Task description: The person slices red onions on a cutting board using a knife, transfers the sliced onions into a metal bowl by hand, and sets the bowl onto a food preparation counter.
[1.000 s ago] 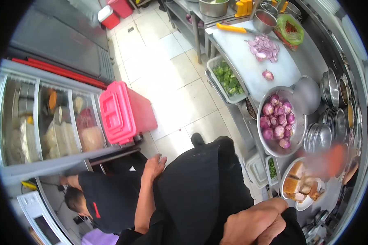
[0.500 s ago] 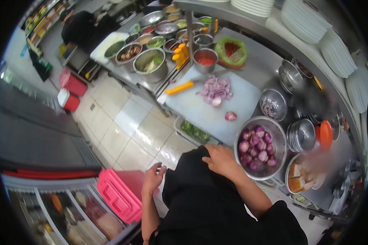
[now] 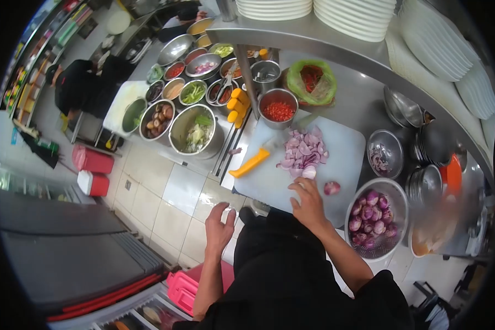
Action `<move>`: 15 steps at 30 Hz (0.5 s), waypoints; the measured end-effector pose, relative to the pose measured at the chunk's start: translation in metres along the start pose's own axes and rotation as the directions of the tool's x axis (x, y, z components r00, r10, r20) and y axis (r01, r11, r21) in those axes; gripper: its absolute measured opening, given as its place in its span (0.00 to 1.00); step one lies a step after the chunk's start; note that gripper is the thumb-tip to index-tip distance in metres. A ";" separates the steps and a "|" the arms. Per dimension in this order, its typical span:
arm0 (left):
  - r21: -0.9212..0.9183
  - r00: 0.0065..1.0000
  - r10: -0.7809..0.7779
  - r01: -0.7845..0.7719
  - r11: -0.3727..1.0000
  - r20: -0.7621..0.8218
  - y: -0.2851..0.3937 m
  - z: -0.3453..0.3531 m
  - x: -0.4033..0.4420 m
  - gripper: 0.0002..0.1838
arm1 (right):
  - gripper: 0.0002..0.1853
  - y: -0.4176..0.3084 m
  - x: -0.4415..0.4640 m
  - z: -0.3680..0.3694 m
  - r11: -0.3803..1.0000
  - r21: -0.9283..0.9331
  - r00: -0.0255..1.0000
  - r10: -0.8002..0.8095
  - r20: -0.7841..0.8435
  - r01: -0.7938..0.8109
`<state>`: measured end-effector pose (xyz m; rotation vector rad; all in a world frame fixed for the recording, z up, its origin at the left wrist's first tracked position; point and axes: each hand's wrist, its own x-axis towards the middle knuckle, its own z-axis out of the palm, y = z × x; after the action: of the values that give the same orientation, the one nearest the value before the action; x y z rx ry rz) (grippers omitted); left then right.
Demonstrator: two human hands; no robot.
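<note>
Over the near edge of the white cutting board (image 3: 349, 140) is my right hand (image 3: 310, 204), empty, its fingers apart and curved just below the chopped red onion (image 3: 305, 147). A cut onion piece (image 3: 331, 188) lies to its right. The knife (image 3: 251, 162) rests on the board, orange handle to the left, part of its blade hidden by the onion. My left hand (image 3: 220, 230) hangs in the air left of my apron, holding nothing, thumb and fingers apart. Right of the board stands a perforated colander (image 3: 351, 245) of whole peeled red onions.
Beyond the board are a pot of chopped red pepper (image 3: 278, 113) and a green bag (image 3: 319, 74) of chilies. Several ingredient bowls and pots (image 3: 195, 135) fill the counter to the left. Plates (image 3: 355, 19) are stacked on the shelf above. A pink bin (image 3: 182, 291) is low left. Another person (image 3: 82, 82) bends farther back.
My right hand has moved forward from beside my apron to the board's near edge. The left hand has come forward a little, still empty. The view has shifted closer to the counter.
</note>
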<state>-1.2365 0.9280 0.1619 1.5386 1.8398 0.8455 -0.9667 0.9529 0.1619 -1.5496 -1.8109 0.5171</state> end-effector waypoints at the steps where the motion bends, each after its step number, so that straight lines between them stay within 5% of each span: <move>1: 0.037 0.995 0.096 -0.097 0.995 0.032 0.001 0.003 0.021 0.17 | 0.22 0.004 0.003 0.002 0.999 -0.017 0.999 0.029 -0.038 -0.030; 10: 0.126 0.723 0.575 -0.657 0.743 0.381 0.013 0.059 0.151 0.23 | 0.31 0.004 0.005 0.011 0.880 -0.257 0.854 0.257 -0.452 -0.400; 15: 0.187 0.686 0.399 -0.612 0.768 0.609 0.028 0.072 0.177 0.23 | 0.33 -0.014 -0.019 0.019 0.762 -0.149 0.682 0.450 -0.577 -0.630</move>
<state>-1.1916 1.1134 0.1315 2.3292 1.1836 0.2020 -0.9885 0.9342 0.1540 -2.2402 -1.0257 0.0173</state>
